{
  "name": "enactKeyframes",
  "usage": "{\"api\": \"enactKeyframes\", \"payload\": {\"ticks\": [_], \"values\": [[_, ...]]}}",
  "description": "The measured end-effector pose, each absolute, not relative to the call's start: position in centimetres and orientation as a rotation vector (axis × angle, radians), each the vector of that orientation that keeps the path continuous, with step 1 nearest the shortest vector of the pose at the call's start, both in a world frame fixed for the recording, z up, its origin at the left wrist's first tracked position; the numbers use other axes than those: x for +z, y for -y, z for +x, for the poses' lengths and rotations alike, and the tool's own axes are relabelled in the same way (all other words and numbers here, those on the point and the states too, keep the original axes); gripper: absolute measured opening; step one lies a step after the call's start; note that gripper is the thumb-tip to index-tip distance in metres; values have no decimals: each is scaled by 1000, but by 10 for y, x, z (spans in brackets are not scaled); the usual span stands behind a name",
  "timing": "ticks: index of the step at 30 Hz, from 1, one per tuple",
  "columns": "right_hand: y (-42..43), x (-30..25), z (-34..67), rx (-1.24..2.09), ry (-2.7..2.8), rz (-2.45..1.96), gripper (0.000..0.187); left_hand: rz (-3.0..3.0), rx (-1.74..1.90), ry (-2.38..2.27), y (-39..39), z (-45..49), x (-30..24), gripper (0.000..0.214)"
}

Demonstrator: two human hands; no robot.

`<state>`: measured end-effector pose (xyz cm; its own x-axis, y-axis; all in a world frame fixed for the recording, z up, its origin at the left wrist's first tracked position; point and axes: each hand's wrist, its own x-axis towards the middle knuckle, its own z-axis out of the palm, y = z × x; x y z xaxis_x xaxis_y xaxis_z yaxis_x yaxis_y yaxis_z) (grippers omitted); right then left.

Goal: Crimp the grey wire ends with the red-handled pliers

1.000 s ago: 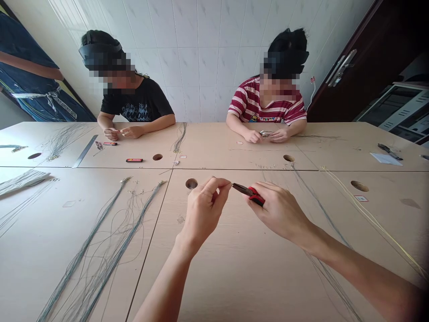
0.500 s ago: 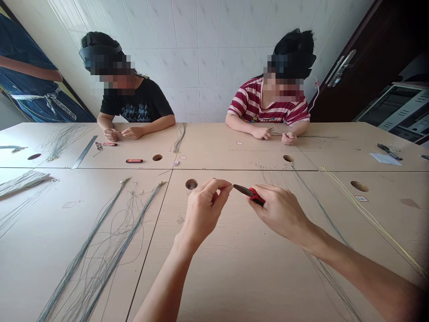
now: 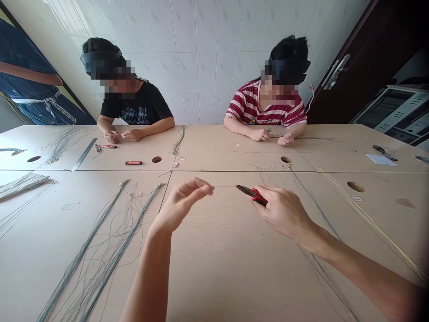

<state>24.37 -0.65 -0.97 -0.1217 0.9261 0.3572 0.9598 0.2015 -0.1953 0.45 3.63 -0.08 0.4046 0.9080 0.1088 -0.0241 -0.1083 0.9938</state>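
My left hand [image 3: 181,203] hovers over the light wooden table [image 3: 234,268] with its fingertips pinched together. A very thin wire seems to run from them to the pliers' tips. My right hand [image 3: 284,210] grips red-handled pliers [image 3: 251,193], jaws pointing left toward the left hand and about a hand's width from it. Bundles of grey-green cord [image 3: 100,250] lie on the table left of my left arm. More cords [image 3: 315,210] pass under my right forearm.
Two people sit across the table, each handling small pieces with both hands. A metal ruler [image 3: 83,154], a black-and-red bar [image 3: 133,163], round table holes [image 3: 355,186], a yellow cord [image 3: 368,219], and other pliers [image 3: 384,152] beside a paper sheet [image 3: 380,159] also lie there.
My left hand has drawn left, away from the pliers' tips it was almost touching. The right hand with the pliers has barely moved. The view has tilted slightly.
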Motion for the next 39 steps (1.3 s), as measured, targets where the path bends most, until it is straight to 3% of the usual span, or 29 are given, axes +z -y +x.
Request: {"api": "enactKeyframes", "payload": {"ticks": [4, 11, 17, 23, 39], "values": [[7, -11, 240, -38, 2106, -1767, 18, 884, 1167, -398, -42, 15, -4, 20], [11, -8, 234, -22, 2153, -1789, 16, 360, 1215, -103, -40, 46, -1, 24], [14, -6, 234, -13, 2270, -1728, 18, 400, 1193, -241, -47, 46, 1, 28], [13, -4, 237, -16, 2378, -1684, 17, 659, 1049, -504, -53, 41, 0, 13], [14, -3, 240, 14, 2416, -1697, 18, 808, 1017, -636, -54, 39, 5, 22]]}}
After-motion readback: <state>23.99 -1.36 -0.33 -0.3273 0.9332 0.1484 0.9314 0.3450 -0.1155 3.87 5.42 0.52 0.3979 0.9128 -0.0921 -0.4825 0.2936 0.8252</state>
